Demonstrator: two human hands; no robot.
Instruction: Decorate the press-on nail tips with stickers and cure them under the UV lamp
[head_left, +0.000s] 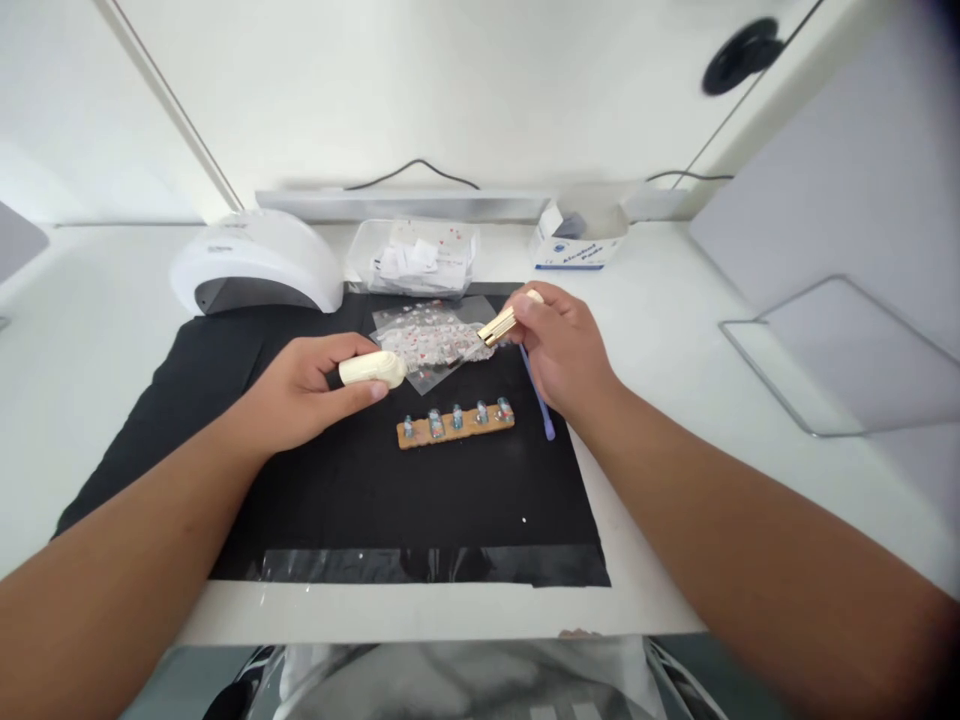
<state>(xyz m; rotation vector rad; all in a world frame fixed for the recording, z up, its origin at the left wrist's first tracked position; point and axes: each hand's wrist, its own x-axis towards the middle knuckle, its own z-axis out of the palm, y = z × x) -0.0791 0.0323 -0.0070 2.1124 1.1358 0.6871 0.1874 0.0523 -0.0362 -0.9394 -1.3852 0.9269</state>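
My left hand (322,390) grips a cream nail polish bottle (371,369) lying sideways between thumb and fingers. Pinched in my right hand (559,340) is a brush cap (501,325) with a gold collar, its thin brush pointing down and left toward the bottle, apart from it. Beneath the brush lies a clear plastic bag (427,340) of small white and red pieces. Nearer to me, a brown strip (454,430) carries several blue decorated nail tips. A purple stick (538,395) lies beside my right hand, partly covered by it.
A white nail lamp (259,260) stands at the back left. Beside it are a clear plastic box (412,258) with white papers and an open alcohol pads box (581,238). A black mat (390,510) covers the white table (660,300). A wire stand (802,355) is at the right.
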